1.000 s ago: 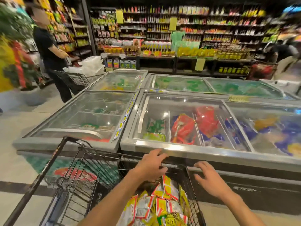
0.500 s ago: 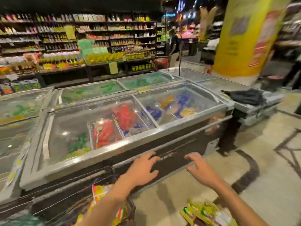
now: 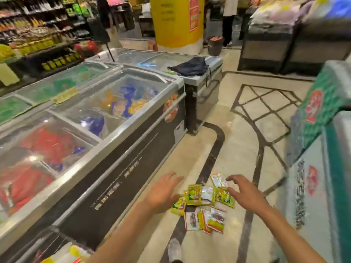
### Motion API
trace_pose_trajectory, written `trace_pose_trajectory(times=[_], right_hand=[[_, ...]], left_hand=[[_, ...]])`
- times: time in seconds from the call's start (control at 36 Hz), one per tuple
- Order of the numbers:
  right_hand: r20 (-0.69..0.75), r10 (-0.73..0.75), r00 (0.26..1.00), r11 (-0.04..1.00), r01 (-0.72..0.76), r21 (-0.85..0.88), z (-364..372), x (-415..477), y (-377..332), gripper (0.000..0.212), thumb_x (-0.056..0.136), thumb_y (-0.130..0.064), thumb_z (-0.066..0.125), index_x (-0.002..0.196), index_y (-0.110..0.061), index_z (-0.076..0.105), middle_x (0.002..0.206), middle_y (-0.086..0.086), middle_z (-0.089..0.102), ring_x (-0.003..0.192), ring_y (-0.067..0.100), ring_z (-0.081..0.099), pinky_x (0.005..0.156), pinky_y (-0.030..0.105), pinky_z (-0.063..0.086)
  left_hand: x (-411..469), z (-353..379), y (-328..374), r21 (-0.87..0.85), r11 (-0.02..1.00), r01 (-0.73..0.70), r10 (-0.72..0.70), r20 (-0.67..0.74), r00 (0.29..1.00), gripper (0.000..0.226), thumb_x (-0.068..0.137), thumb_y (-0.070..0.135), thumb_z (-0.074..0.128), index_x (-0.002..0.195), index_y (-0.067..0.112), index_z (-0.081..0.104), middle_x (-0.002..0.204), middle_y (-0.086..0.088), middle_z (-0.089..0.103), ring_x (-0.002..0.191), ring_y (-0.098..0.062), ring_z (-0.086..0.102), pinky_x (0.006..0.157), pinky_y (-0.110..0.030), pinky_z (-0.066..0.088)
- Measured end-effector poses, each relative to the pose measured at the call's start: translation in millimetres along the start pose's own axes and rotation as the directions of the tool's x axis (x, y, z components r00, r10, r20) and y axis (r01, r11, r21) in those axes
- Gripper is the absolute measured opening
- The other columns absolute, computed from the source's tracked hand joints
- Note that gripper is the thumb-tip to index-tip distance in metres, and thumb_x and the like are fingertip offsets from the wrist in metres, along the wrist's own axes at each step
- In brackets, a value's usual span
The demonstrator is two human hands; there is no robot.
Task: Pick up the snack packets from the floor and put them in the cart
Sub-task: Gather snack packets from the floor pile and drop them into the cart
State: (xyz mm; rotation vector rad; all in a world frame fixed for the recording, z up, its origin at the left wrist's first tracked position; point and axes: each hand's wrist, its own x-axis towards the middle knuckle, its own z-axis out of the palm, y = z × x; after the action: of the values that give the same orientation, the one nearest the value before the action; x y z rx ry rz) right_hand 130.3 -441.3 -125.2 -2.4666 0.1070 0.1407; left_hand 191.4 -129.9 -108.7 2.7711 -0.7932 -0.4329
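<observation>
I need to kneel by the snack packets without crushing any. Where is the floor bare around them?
Bare floor lies between the snack packets and the green freezer on the right, and ahead towards the grey freezer. It is tight on the left by the black freezer wall, and both hands hover there.

Snack packets [image 3: 204,201] you're looking at: glossy plastic film, crinkled, some with a silvery foil sheen. Floor [image 3: 245,130]: smooth polished stone or tile, slight shine, dark inlaid strips. Freezer [image 3: 106,149] beside you: sliding lids of clear glass with glare spots, brushed-metal rim, dark smooth front panel. Dark bundle [image 3: 191,66] on the far freezer reads as soft matt cloth. Yellow pillar [image 3: 176,21]: smooth, lightly glossy covering.
</observation>
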Motion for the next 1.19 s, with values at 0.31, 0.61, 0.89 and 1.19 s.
trace_pose_trajectory(times=[0.31,0.61,0.89,1.19], right_hand=[[0.071,0.292,0.954,0.956,-0.291,-0.036,21.8,6.1,80.2,0.032,0.088,-0.022,0.06,0.12,-0.018,0.057,0.116,-0.002,0.057,0.111,0.014,0.054,0.085,0.018,0.034],[0.157,0.457,0.876,0.884,-0.466,0.026,81.0,100.4,86.6,0.027,0.087,-0.014,0.06,0.114,-0.017,0.057,0.106,-0.003,0.054,0.104,0.017,0.058,0.087,0.023,0.041],[0.323,0.483,0.814,0.867,-0.497,-0.045,145.3,188.9,128.5,0.03,0.09,-0.024,0.057,0.119,-0.02,0.055,0.117,0.0,0.057,0.109,0.014,0.055,0.093,0.022,0.041],[0.447,0.441,0.778,0.894,-0.427,-0.137,282.1,294.0,251.0,0.031,0.088,-0.025,0.055,0.117,-0.016,0.056,0.113,0.005,0.06,0.106,0.021,0.056,0.084,0.028,0.042]], left_hand=[[95.6,47.5,-9.9,-0.04,0.998,-0.042,0.048,0.162,0.986,0.084,0.072,0.068,0.029,0.15,0.036,0.027,0.162,-0.002,0.013,0.147,-0.024,0.017,0.114,-0.044,0.03],[170.2,96.8,-99.3,-0.131,0.991,0.022,0.025,0.348,0.937,0.067,0.086,0.052,0.036,0.15,0.036,0.025,0.161,0.001,0.014,0.145,-0.024,0.025,0.115,-0.037,0.029],[256.7,151.5,-133.3,-0.09,0.988,0.127,-0.071,0.464,0.883,0.06,0.095,0.034,0.048,0.15,0.035,0.025,0.161,0.006,0.014,0.136,-0.023,0.04,0.105,-0.038,0.04],[351.8,311.5,-157.8,-0.097,0.981,0.168,-0.099,0.497,0.862,0.054,0.096,0.034,0.047,0.147,0.029,0.03,0.155,0.003,0.025,0.136,-0.022,0.038,0.104,-0.04,0.042]])
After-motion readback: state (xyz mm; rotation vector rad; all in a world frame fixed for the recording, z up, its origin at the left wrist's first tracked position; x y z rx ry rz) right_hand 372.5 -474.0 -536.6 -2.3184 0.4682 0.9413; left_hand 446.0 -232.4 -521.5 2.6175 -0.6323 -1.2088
